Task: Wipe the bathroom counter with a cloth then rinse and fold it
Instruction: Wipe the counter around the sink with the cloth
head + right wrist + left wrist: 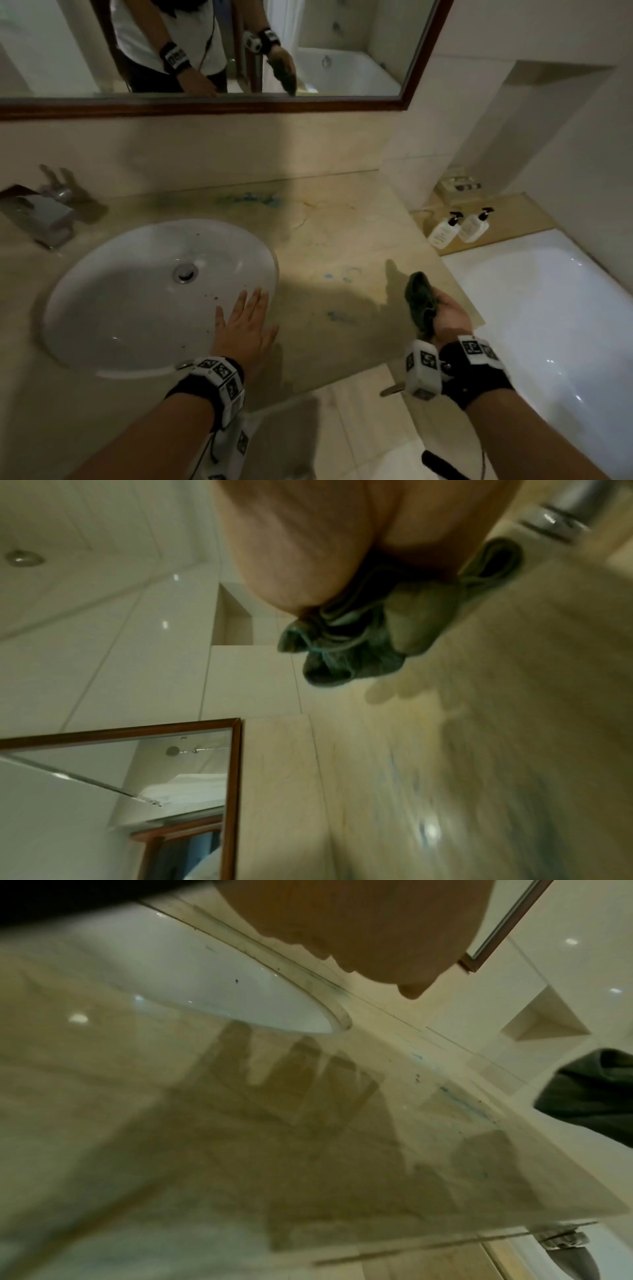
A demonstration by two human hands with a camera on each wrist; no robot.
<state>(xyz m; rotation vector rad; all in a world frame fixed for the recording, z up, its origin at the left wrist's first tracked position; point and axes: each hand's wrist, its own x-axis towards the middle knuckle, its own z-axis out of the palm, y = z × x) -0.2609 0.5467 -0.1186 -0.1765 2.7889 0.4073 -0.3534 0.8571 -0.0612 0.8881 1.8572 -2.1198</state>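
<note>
Cloth [420, 301] sits bunched in our right hand [448, 317], apparently just above the counter [329, 240]; left hand [245, 325] flat and empty by the sink [102, 274], we should spread it and press across the blue smears [253, 199].

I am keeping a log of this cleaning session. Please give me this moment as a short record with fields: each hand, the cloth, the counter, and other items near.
left hand: open, fingers straight, at the sink rim
right hand: grips the dark green cloth, bunched, above the counter's right end
counter: beige stone, with blue smears at the back and near the front
faucet: left of the sink
two pump bottles: on the ledge by the bathtub
</note>
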